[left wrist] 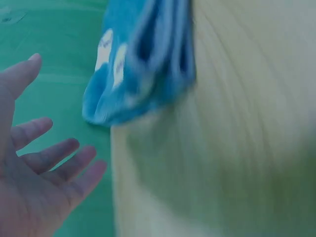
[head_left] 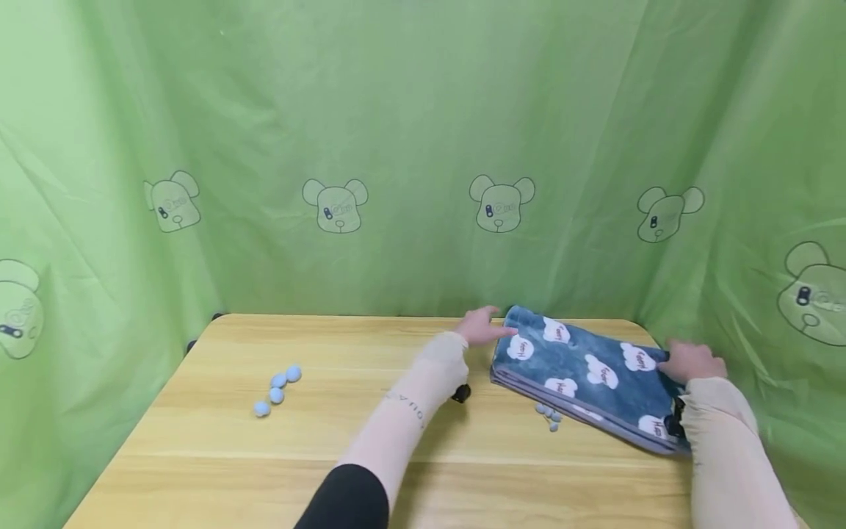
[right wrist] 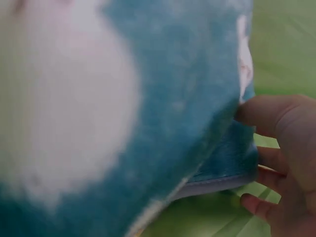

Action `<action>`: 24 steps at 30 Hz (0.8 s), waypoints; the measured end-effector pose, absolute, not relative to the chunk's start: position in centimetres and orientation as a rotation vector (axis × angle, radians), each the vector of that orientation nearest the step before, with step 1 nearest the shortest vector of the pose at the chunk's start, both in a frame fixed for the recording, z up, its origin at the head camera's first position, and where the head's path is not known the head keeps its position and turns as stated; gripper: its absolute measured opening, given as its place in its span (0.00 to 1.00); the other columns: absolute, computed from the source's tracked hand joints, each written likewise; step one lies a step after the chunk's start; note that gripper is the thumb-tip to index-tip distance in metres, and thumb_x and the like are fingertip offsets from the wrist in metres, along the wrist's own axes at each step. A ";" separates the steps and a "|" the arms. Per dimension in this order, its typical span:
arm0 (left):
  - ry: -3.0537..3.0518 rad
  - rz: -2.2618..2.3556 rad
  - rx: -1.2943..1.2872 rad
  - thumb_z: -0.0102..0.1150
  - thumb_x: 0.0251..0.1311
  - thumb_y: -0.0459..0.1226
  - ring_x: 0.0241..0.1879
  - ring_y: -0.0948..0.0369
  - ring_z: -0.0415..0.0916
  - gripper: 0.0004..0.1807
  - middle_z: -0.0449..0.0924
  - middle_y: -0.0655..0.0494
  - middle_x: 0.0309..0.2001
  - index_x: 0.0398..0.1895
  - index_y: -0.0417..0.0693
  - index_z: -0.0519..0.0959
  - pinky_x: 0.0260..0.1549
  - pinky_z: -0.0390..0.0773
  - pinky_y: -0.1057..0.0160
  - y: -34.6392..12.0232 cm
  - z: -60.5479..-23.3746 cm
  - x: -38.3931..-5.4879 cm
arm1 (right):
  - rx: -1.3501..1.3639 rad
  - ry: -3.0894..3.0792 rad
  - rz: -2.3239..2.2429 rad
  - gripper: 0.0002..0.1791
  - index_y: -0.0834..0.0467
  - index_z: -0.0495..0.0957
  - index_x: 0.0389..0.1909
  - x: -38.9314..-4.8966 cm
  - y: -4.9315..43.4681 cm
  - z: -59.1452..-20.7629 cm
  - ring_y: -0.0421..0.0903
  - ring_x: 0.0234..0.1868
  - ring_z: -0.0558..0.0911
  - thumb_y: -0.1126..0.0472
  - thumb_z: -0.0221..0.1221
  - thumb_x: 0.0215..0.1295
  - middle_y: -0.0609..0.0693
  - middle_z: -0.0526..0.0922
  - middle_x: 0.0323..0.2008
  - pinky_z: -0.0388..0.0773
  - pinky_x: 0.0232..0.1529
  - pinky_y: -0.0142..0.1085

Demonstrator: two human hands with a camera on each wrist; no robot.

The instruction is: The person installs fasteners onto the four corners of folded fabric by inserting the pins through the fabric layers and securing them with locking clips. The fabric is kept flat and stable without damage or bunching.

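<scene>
A folded blue-grey plush blanket (head_left: 581, 367) with white cloud-shaped patches lies at the right of the wooden table. The left hand (head_left: 481, 326) is beside its far left corner, fingers spread. In the left wrist view that hand (left wrist: 44, 173) has nothing in it, and the blanket's layered folds (left wrist: 158, 54) show apart from it. At the right end, the right hand (head_left: 692, 361) holds the blanket's edge. The right wrist view shows the thumb of the right hand (right wrist: 291, 158) on the cloth and the fingers at its edge, partly hidden.
Several small pale blue balls (head_left: 277, 395) lie on the left of the wooden table (head_left: 264, 470). A cluster of smaller blue pieces (head_left: 550, 416) sits by the blanket's front edge. Green curtains with bear-head drawings (head_left: 339, 208) hang around the back and sides.
</scene>
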State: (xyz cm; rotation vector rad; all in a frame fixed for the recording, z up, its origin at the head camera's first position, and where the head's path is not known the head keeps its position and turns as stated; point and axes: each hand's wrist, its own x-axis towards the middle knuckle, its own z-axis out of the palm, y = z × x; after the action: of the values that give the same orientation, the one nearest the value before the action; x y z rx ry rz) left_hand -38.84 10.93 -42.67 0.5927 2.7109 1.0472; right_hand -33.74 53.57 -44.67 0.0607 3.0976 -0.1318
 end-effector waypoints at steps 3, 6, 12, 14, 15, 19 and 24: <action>2.605 1.218 0.513 0.60 0.63 0.51 0.65 0.51 0.70 0.37 0.69 0.44 0.68 0.71 0.44 0.64 0.62 0.72 0.56 12.6 -43.3 -38.2 | 0.086 3.112 -0.109 0.30 0.72 0.68 0.55 -33.8 53.4 -45.2 0.81 0.49 0.67 0.54 0.56 0.59 0.81 0.70 0.52 0.68 0.40 0.70; 2.571 1.318 0.389 0.62 0.61 0.45 0.65 0.51 0.70 0.35 0.70 0.45 0.67 0.69 0.41 0.65 0.61 0.73 0.58 14.1 -44.2 -37.8 | 0.097 3.124 -0.094 0.26 0.74 0.70 0.53 -33.7 52.9 -45.6 0.79 0.50 0.66 0.58 0.52 0.59 0.81 0.70 0.52 0.67 0.41 0.70; 2.583 1.423 0.085 0.72 0.49 0.38 0.49 0.51 0.80 0.25 0.83 0.45 0.50 0.51 0.38 0.79 0.49 0.79 0.58 15.7 -47.2 -40.4 | 0.091 3.143 -0.054 0.22 0.76 0.72 0.49 -33.6 51.5 -45.6 0.78 0.50 0.64 0.63 0.44 0.61 0.81 0.70 0.50 0.65 0.44 0.70; 2.670 1.370 0.070 0.72 0.46 0.39 0.42 0.53 0.80 0.20 0.84 0.47 0.42 0.43 0.38 0.81 0.43 0.80 0.59 16.4 -49.4 -42.2 | 0.083 3.159 -0.050 0.20 0.76 0.74 0.47 -33.6 51.0 -45.5 0.78 0.50 0.64 0.64 0.44 0.62 0.81 0.71 0.48 0.64 0.45 0.70; 2.724 1.342 0.097 0.72 0.45 0.39 0.37 0.54 0.80 0.18 0.84 0.48 0.37 0.38 0.39 0.82 0.38 0.80 0.60 16.9 -51.4 -43.9 | 0.080 3.169 -0.053 0.20 0.75 0.74 0.46 -33.6 50.8 -45.3 0.78 0.50 0.64 0.65 0.44 0.61 0.80 0.71 0.47 0.64 0.45 0.70; 2.861 1.208 0.168 0.72 0.45 0.47 0.33 0.59 0.78 0.19 0.83 0.53 0.34 0.34 0.42 0.82 0.35 0.78 0.63 18.9 -57.9 -49.1 | 0.087 3.220 -0.076 0.18 0.74 0.75 0.43 -33.4 50.7 -44.8 0.77 0.49 0.64 0.64 0.47 0.59 0.79 0.72 0.45 0.64 0.44 0.70; 2.698 1.287 0.207 0.74 0.43 0.48 0.28 0.61 0.73 0.19 0.77 0.55 0.26 0.21 0.45 0.76 0.32 0.75 0.64 18.7 -57.5 -49.0 | 0.123 3.269 -0.118 0.18 0.73 0.76 0.41 -33.0 51.3 -44.5 0.76 0.47 0.65 0.62 0.53 0.55 0.79 0.72 0.45 0.64 0.41 0.69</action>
State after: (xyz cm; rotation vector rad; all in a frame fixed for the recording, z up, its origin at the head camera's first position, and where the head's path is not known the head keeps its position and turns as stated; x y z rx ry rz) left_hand -48.97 18.74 -57.51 0.2071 2.6979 1.2870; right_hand -33.02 51.33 -44.54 0.1227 3.2692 -0.1182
